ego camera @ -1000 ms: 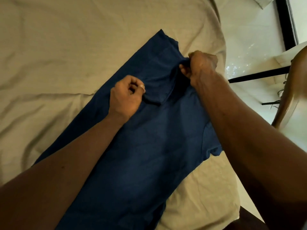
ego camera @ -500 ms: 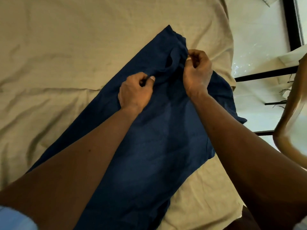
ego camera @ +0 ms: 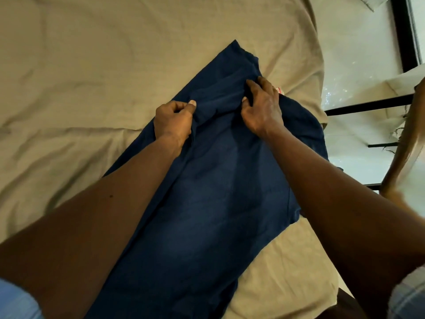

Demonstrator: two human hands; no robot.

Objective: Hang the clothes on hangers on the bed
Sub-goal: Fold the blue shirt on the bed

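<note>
On the beige bed sheet (ego camera: 80, 77) in front of you, the blue garment (ego camera: 218, 192) lies spread flat, running away from you. Your 2 hands sit at its far end: your left hand (ego camera: 173, 119) pinches a fold between thumb and curled fingers, and your right hand (ego camera: 262, 107) grips the bunched cloth beside a small red-and-white label (ego camera: 279, 90).

Dim, warm light lies over the beige bedsheet (ego camera: 69, 88) — soft shadows sit on the navy T-shirt (ego camera: 218, 215). Glare glints off the floor (ego camera: 358, 65) at right, where a blurred tan shape (ego camera: 404, 153) smears; the edges bow.
</note>
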